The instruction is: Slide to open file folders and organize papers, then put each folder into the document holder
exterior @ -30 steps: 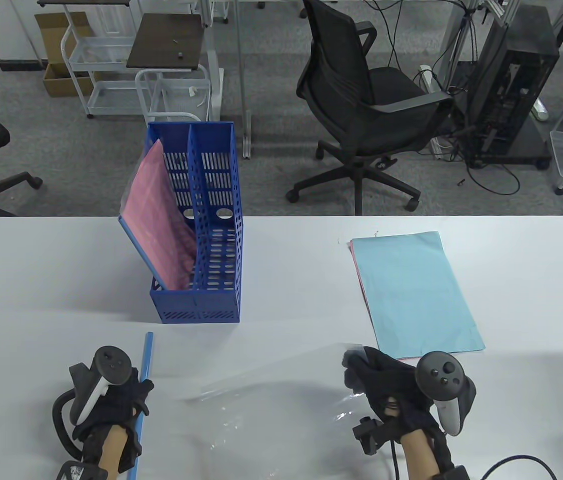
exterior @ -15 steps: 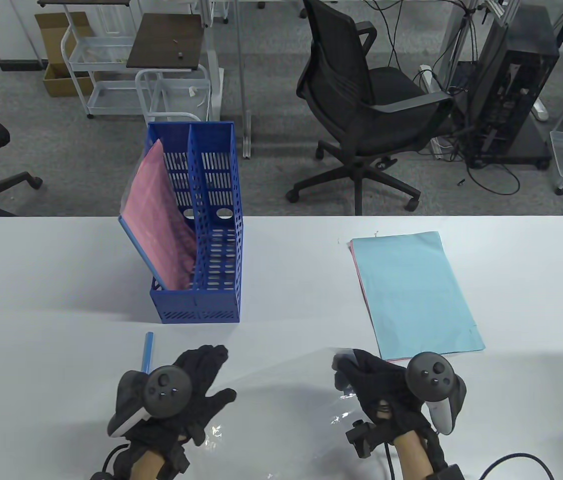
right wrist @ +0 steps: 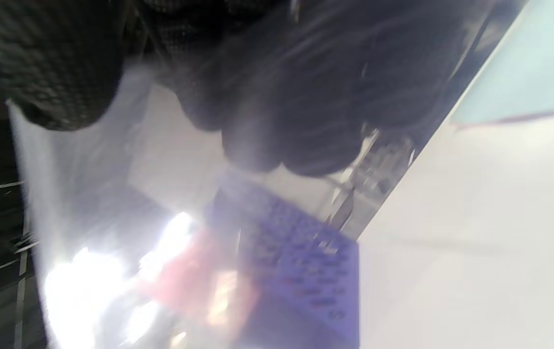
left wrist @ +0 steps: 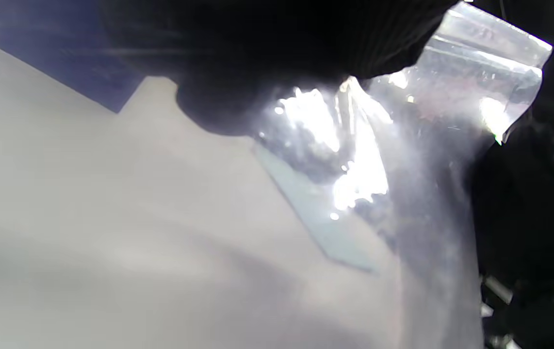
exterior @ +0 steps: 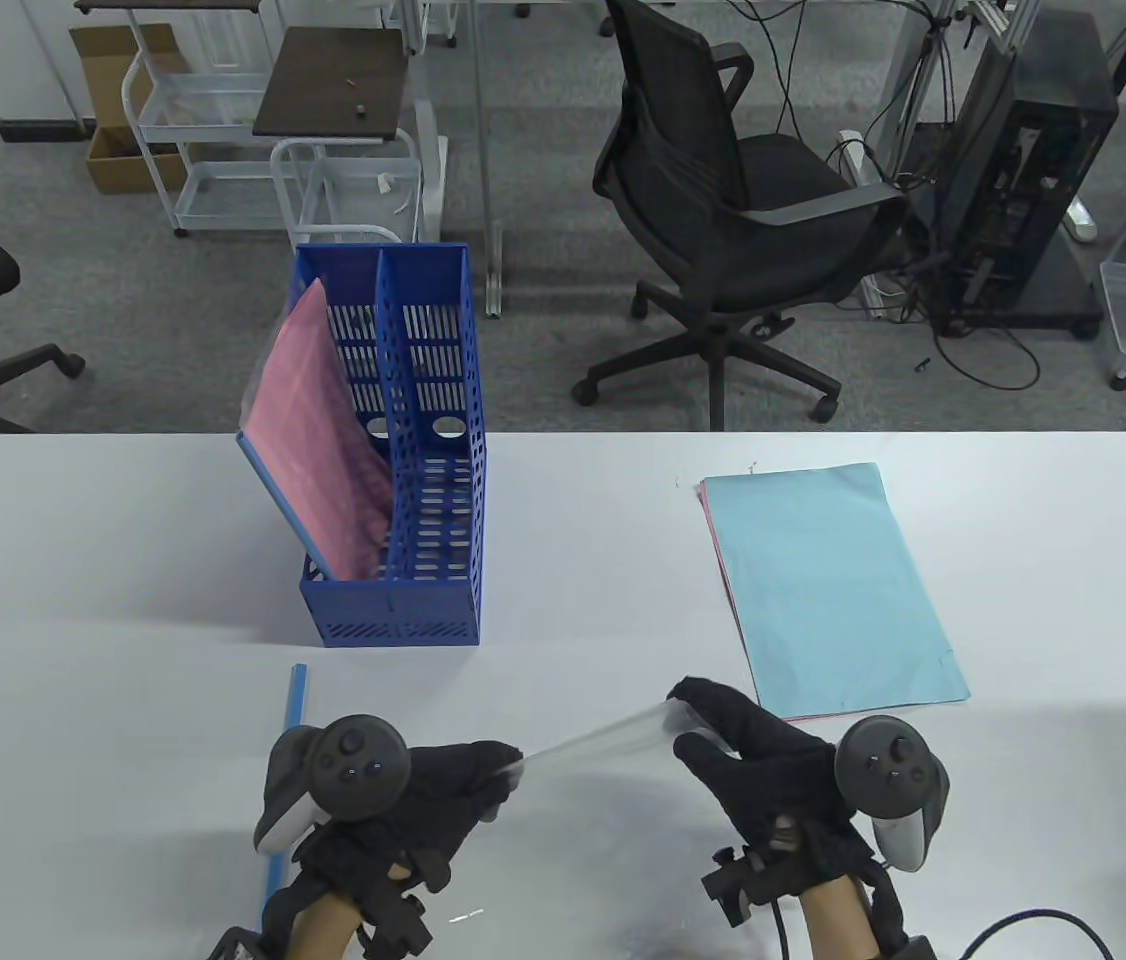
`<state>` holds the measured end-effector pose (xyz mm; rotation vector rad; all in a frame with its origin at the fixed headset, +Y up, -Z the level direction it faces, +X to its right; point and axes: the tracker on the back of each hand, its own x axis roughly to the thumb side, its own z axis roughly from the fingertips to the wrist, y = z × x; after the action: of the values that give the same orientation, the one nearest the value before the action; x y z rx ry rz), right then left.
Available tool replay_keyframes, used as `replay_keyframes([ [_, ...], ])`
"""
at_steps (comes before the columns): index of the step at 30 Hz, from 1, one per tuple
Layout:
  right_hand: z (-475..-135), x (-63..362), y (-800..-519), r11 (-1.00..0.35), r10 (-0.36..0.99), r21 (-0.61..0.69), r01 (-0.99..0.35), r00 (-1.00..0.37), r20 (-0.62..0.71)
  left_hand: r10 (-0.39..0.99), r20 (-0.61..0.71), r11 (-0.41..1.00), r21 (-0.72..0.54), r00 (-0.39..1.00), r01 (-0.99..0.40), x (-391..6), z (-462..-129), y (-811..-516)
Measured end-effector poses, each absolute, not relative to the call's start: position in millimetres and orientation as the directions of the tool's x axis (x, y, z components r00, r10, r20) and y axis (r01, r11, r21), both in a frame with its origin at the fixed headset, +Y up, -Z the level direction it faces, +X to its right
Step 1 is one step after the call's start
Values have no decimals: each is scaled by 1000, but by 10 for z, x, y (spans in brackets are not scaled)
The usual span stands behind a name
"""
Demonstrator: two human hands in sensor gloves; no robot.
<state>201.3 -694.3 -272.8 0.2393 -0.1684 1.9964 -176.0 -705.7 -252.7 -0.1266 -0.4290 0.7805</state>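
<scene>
A clear plastic folder sleeve [exterior: 595, 742] is lifted off the table, stretched between both hands. My left hand [exterior: 483, 775] pinches its left end and my right hand [exterior: 698, 715] pinches its right end. The sleeve shows close up as shiny film [left wrist: 403, 160] in the left wrist view and as blurred film [right wrist: 78, 203] in the right wrist view. The blue slide bar [exterior: 295, 695] lies on the table by my left hand, partly under it. The blue document holder [exterior: 428, 520] stands mid-table with a pink-filled folder [exterior: 323, 450] in its left slot. Light blue paper [exterior: 823, 580] lies to the right.
Pink sheets [exterior: 713, 530] peek out under the blue paper. Beyond the table's far edge stand an office chair [exterior: 733, 220], a wire cart [exterior: 213, 130] and a computer tower [exterior: 1033, 160].
My left hand left the slide bar, moved right, and took hold of the sleeve's left end. The sleeve rose from a slack sheet to a taut strip between both hands.
</scene>
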Motion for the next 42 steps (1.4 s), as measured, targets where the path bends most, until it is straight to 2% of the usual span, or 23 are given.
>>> replay_keyframes([
  [3, -2763, 2226, -7031, -393, 900, -115, -912, -408, 153, 772, 304, 619, -167, 558, -767, -1926, -2508, -7036],
  [5, -2807, 2309, -7136, -318, 940, -110, -942, -328, 96, 804, 296, 567, -115, 516, -816, -1994, -2497, -7028],
  [10, -2923, 2190, -7398, -47, 998, 200, -979, -53, -24, 851, 293, 480, -97, 436, -872, -2046, -2476, -7046],
  [14, -2950, 1986, -7440, 39, 999, 418, -908, 20, -51, 878, 258, 430, -53, 404, -901, -2075, -2470, -7093],
  [18, -2940, 1907, -7381, -13, 999, 418, -909, -27, -26, 889, 199, 427, -35, 412, -904, -2096, -2488, -7158],
  [24, -2908, 1964, -7292, -151, 986, 269, -951, -163, -25, 897, 55, 441, -120, 438, -889, -2041, -2535, -7310],
  [29, -2894, 2055, -7231, -263, 959, 212, -941, -280, -51, 816, -27, 570, -131, 577, -811, -2006, -2531, -7343],
  [32, -2877, 2052, -7213, -343, 929, 183, -921, -362, -80, 821, -45, 560, -139, 570, -817, -1959, -2526, -7361],
  [36, -2840, 1958, -7194, -461, 875, 129, -878, -474, -98, 847, -8, 511, -268, 532, -817, -1743, -2496, -7370],
  [38, -2809, 1866, -7186, -524, 842, 105, -845, -533, -90, 877, 12, 449, -374, 480, -811, -1578, -2471, -7397],
  [42, -2756, 1680, -7189, -562, 821, 87, -822, -568, -61, 911, 15, 360, -514, 412, -778, -1326, -2400, -7438],
])
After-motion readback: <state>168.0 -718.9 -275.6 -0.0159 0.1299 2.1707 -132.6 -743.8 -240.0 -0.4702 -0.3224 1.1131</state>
